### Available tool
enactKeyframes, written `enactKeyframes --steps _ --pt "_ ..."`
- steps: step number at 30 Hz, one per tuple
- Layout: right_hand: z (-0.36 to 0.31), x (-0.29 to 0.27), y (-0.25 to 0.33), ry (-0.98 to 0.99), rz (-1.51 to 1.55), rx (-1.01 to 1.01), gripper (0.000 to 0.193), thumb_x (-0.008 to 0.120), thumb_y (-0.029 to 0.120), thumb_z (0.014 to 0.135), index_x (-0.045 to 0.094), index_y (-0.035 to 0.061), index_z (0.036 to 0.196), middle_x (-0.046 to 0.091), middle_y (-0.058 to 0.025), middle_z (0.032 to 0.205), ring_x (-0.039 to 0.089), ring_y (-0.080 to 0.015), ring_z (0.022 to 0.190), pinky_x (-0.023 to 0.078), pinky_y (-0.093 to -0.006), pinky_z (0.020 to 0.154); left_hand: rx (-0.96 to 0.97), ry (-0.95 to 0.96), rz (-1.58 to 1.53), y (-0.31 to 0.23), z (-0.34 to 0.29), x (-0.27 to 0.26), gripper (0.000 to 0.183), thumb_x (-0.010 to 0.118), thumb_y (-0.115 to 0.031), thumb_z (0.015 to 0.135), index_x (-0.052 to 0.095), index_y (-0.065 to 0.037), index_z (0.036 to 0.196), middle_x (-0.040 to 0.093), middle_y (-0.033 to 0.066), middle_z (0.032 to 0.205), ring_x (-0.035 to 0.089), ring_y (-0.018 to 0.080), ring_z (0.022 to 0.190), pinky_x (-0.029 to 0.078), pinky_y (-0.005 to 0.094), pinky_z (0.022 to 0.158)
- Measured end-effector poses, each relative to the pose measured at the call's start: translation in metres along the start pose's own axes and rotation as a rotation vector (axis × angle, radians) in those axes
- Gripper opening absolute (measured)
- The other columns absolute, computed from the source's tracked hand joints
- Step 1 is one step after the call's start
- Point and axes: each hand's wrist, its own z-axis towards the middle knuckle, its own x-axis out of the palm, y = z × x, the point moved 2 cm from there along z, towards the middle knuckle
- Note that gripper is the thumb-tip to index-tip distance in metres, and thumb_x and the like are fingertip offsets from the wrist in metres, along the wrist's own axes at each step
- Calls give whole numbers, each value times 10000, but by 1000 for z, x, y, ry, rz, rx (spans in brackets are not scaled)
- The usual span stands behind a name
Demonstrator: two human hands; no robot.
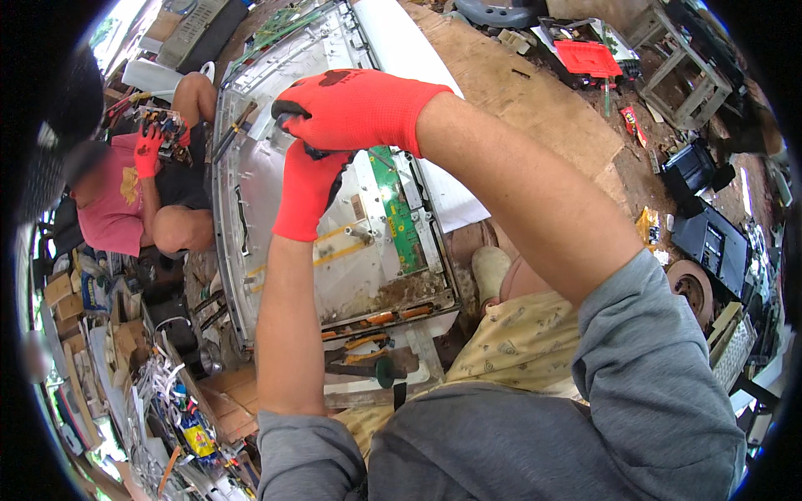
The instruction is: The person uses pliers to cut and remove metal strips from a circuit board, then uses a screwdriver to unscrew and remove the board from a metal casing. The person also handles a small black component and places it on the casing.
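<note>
My right hand [355, 108], in a red glove with dark palm, is closed and bent downward over my left hand [309, 188]. The left, gloved alike, is also closed, its fingertips tucked beneath the right. Whatever they may grip between them is hidden. Both are above a large flat metal panel frame [334, 305], like the chassis of a flat screen. A long green circuit board [394, 209] lies along its right side. At the panel's left edge rests a dark-handled hand tool [234, 131], perhaps pliers.
At the left sits another person [113, 204] in a pink shirt, a red-gloved hand holding a small part. Tools with orange handles [368, 342] lie by the panel's near edge. Cardboard [493, 92], a red tray [587, 58] and a black casing [712, 244] lie on the right.
</note>
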Motion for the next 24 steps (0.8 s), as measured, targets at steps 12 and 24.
enactKeyframes --steps 12,24 --pt "1 7 -8 -99 -19 21 479 514 432 983 546 148 1367 618 -118 1312 610 -337 1180 479 -416 1005 75 -99 -32 -5 -1 8 321 753 -168 780 657 -24 1051 717 96 859 691 230 777 522 334 709" --pt "1 7 -5 -94 -39 -22 421 513 390 985 580 162 1333 647 -119 1234 628 -331 1136 486 -427 985 149 -153 126 7 5 3 387 776 -183 757 659 -42 1097 732 117 935 705 280 854 531 373 747"
